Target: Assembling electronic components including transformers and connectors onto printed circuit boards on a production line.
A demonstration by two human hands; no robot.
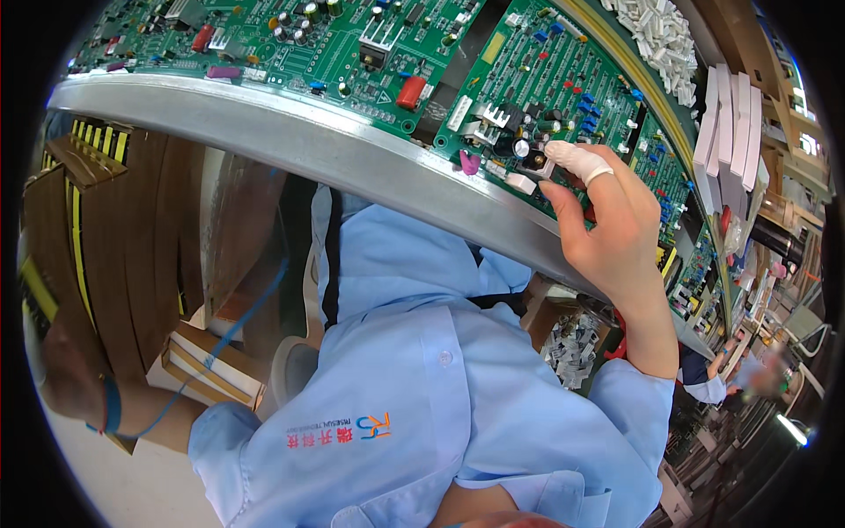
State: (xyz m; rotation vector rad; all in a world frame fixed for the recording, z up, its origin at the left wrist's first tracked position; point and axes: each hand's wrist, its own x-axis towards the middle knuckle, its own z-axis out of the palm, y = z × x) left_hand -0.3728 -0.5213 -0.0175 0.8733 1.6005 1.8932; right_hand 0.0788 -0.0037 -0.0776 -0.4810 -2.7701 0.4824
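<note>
My right hand [607, 211] is over a green circuit board [493, 79], near its front edge. A white finger cot [576, 161] covers the index finger. Thumb and index finger are closed towards each other around a small part I cannot make out, close to a white block connector [521, 182] and round capacitors [521, 148]. To the far left, my left hand [75, 370] reaches among brown strips with yellow-and-black markings [79, 238]. It is dark and blurred, its fingers not readable. A blue wrist strap [111, 405] with a cord circles that wrist.
A metal rail [264, 119] runs along the front of the boards. Another green board [290, 53] lies to the left. White parts [656, 40] are heaped at the back right, beside white strips [729, 123]. Below sits a box of small metallic parts [572, 348]. Another person's arm [717, 361] shows far right.
</note>
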